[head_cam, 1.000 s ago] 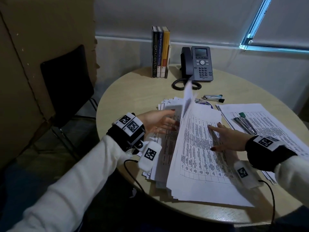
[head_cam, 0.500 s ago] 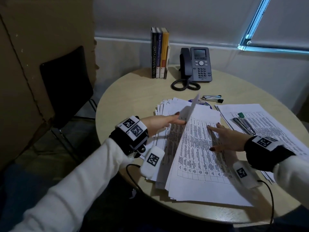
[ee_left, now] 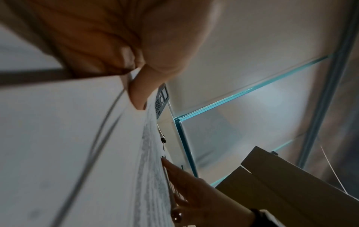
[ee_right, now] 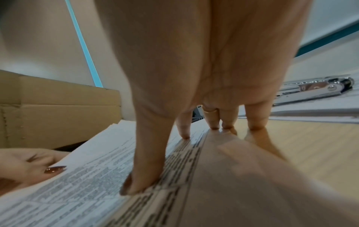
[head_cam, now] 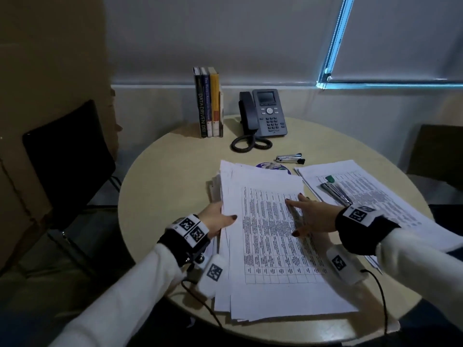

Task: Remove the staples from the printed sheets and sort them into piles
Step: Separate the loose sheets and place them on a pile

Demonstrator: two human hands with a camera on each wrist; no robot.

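Observation:
A thick stack of printed sheets with tables on them lies at the near middle of the round table. My left hand grips the stack's left edge, thumb on top and the other fingers hidden beneath. My right hand lies flat on the top sheet's right half, its fingers straight and pressing down. A second pile of printed sheets lies to the right, with a metal tool and a green item on it.
A small silver stapler lies behind the stacks. A desk phone and upright books stand at the table's back. A black chair is at the left, with cardboard behind it.
The sheet that stood lifted and turning has come down flat on the stack. My left hand has moved from under it to the stack's left edge. My right hand stays pressed on top.

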